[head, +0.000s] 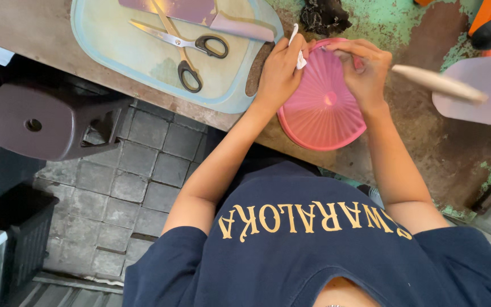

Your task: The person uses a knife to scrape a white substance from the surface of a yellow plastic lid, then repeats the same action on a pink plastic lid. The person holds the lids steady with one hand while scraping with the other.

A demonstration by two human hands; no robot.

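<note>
My left hand (279, 71) pinches a white scrap (298, 48) against the pink ribbed lid (320, 108), while my right hand (365, 71) has its grip pressed onto the lid's far rim. The lid lies on the worn surface (421, 136), right of the pale cutting board (143, 62) with scissors (186, 48) and a knife (200, 11).

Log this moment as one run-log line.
left hand: on pink lid rim, white scrap between fingers | right hand: pinching lid's far edge | scissors on cutting board
</note>
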